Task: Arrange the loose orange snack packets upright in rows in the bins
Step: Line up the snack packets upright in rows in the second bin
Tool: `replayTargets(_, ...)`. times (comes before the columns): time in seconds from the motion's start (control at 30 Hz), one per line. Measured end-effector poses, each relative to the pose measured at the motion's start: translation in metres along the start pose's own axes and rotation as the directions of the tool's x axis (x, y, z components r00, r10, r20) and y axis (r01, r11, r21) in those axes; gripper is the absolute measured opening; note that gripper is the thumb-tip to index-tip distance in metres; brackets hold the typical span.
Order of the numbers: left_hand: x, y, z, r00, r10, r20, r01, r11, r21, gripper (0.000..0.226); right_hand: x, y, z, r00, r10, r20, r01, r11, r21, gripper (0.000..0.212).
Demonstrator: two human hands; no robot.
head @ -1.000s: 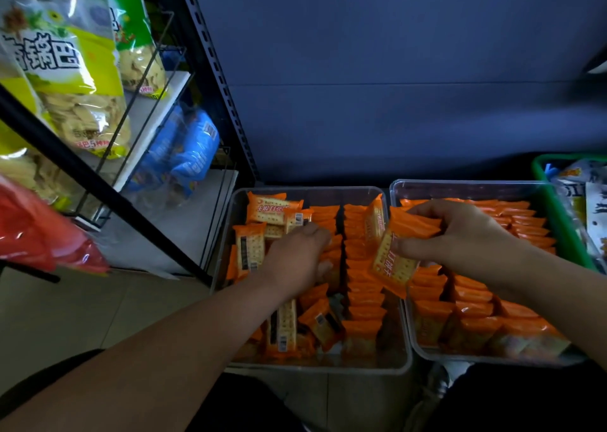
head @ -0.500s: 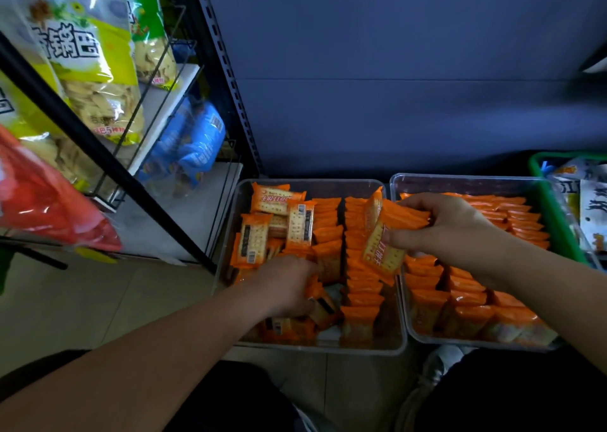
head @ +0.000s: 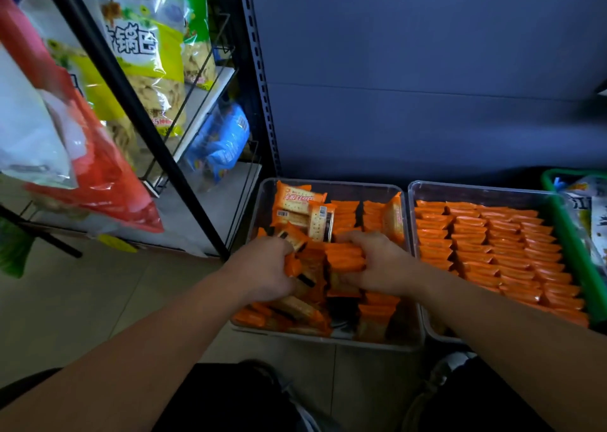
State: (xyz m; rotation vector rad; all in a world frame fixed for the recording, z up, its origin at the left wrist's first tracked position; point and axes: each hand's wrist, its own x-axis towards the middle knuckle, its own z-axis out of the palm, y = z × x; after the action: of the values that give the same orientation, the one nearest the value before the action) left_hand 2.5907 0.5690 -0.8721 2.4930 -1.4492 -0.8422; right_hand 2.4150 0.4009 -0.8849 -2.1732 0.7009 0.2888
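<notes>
Right hand has joined left hand in clear plastic bin; both grips clamp orange foil packets; rows incomplete.

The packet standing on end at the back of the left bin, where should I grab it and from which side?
Pinch the standing packet by its top crimped edge, from above, probably: that end sticks up free, while orange packets crowd its lower part in the left bin.
</notes>
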Motion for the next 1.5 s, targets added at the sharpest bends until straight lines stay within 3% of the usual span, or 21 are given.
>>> replayTargets(0.13,-0.001,-0.007,-0.004,0.999,0.041,-0.026,-0.044,0.993,-0.111,0.018,0.011,0.005,0.006,0.994,0.101,-0.051,-0.112,0.931,-0.348,0.078)
replayTargets(0.23,0.001,-0.006,-0.011,0.998,0.020,-0.052,-0.030,0.980,-0.199,0.040,0.020,0.007,0.012,0.996,0.037,-0.076,-0.074,0.811,-0.580,0.075)
replayTargets(0.5,-0.001,0.004,-0.022,0.995,-0.017,-0.096,-0.001,0.983,-0.186,0.052,0.020,0.010,0.016,0.994,0.047,-0.094,-0.090,0.839,-0.536,0.084)
replayTargets(0.67,-0.010,0.016,-0.033,0.991,-0.020,-0.132,-0.010,0.975,-0.220,0.043,0.006,0.001,0.003,0.993,0.060,-0.102,-0.094,0.923,-0.373,0.057)
replayTargets(0.77,-0.021,0.029,-0.048,0.987,-0.012,-0.160,-0.026,0.972,-0.234,0.033,-0.011,-0.021,-0.017,0.993,0.079,-0.084,-0.087,0.992,-0.093,0.058)
replayTargets(0.83,-0.030,0.040,-0.060,0.989,0.012,-0.147,-0.061,0.942,-0.330,0.026,-0.028,-0.037,-0.031,0.998,0.027,-0.061,-0.019,0.991,0.133,0.061)
replayTargets(0.93,-0.042,0.055,-0.074,0.989,0.030,-0.145,-0.101,0.854,-0.510,0.022,-0.051,-0.059,-0.048,0.995,-0.071,-0.073,0.091,0.940,0.330,0.036)
replayTargets(1.13,-0.063,0.082,-0.092,0.990,0.013,-0.143,-0.123,0.590,-0.798,0.030,-0.083,-0.081,-0.080,0.989,-0.085,-0.118,0.128,0.893,0.432,0.016)
replayTargets(1.27,-0.058,0.088,-0.085,0.994,-0.082,-0.077,-0.054,0.252,-0.966,0.024,-0.083,-0.073,-0.082,0.997,-0.012,-0.076,0.055,0.798,0.600,0.018)
replayTargets(1.37,-0.052,0.086,-0.071,0.996,-0.042,-0.076,-0.059,0.317,-0.947,0.019,-0.077,-0.063,-0.076,1.000,0.013,-0.024,0.006,0.754,0.657,0.019)
replayTargets(1.5,-0.043,0.090,-0.063,0.997,-0.026,-0.075,-0.061,0.346,-0.936,0.037,-0.065,-0.053,-0.079,0.999,0.039,-0.027,-0.008,0.710,0.704,0.023)
